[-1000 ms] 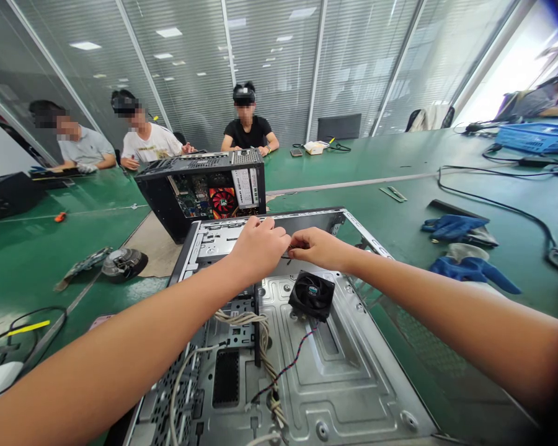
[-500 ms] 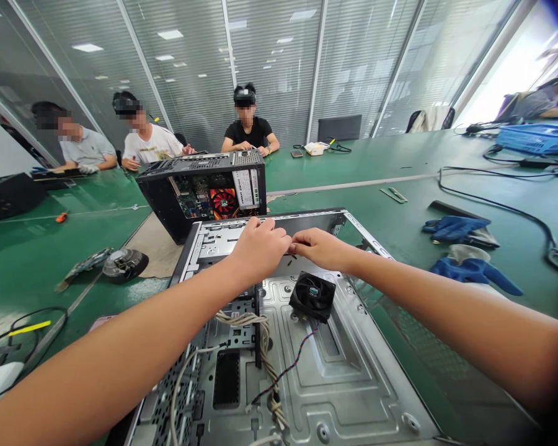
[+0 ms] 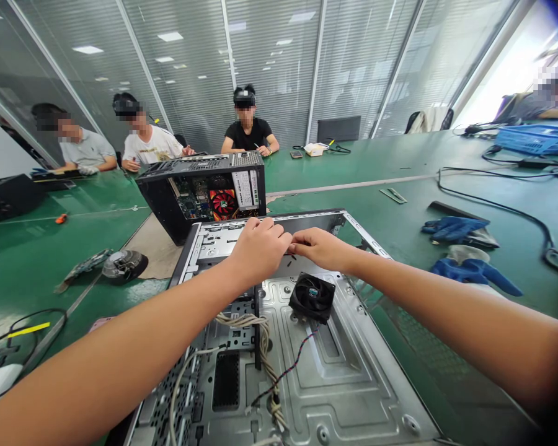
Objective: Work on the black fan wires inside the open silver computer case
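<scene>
An open, mostly stripped metal computer case [image 3: 353, 378] lies flat on the green table in front of me. My left hand [image 3: 259, 248] and my right hand [image 3: 320, 248] meet over its far end, fingers curled and pinched together on a small dark thing I cannot make out. A small black fan [image 3: 312, 296] rests loose on the case floor just below my right hand, its thin red and black wire trailing down. A bundle of pale cables [image 3: 260, 347] runs along the case's middle.
A second black computer case [image 3: 204, 192] with a red fan stands behind mine. Blue gloves [image 3: 465, 248] and black cables [image 3: 506, 204] lie at right, a round cooler and a board [image 3: 116, 263] at left. Three people sit at the table's far left side; a blue crate [image 3: 537, 136] is far right.
Almost nothing has changed. Both hands stay pinched together at the case's far end, with only slight finger shifts.
</scene>
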Available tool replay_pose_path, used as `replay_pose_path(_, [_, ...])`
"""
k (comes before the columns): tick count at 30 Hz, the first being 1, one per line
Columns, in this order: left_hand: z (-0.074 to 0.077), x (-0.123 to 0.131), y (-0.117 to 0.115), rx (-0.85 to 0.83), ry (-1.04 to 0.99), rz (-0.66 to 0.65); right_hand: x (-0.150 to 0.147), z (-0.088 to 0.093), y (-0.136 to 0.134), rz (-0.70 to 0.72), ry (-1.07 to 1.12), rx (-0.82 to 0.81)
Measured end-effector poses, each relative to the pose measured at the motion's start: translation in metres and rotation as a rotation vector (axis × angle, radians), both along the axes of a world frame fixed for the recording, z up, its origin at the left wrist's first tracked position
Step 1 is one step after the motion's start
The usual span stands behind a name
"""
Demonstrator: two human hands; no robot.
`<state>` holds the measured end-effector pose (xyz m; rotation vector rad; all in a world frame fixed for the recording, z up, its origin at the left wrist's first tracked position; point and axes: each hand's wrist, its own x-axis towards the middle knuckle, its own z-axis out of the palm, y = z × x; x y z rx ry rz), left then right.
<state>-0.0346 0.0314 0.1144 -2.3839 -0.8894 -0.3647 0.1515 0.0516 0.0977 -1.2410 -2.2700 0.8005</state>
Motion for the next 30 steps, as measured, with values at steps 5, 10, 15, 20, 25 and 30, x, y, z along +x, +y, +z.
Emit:
replay_pose_path(5, [-0.0010, 0.0001, 0.0014, 0.047, 0.001, -0.002, -0.0004, 0.0022, -0.0010, 0.025, -0.005, 0.012])
replay_pose_path(10, [0.0010, 0.0009, 0.0018, 0.043, 0.013, -0.014, -0.0019, 0.0036, -0.0035, -0.006, -0.008, 0.006])
replay_pose_path(15, [0.0021, 0.0009, 0.0006, 0.021, 0.025, -0.017, -0.0028, 0.0022, -0.0039, -0.036, -0.006, -0.008])
replay_pose_path(20, [0.0005, 0.0006, 0.0009, -0.008, 0.026, -0.019, -0.0026, 0.0007, -0.0037, -0.029, -0.021, -0.012])
replay_pose_path(25, [0.0007, 0.0010, 0.0008, -0.030, 0.013, -0.006, -0.0024, 0.0021, -0.0040, -0.016, -0.028, -0.009])
replay_pose_path(30, [-0.0002, 0.0003, 0.0013, -0.023, -0.012, -0.004, -0.0019, 0.0011, -0.0019, -0.018, -0.024, -0.013])
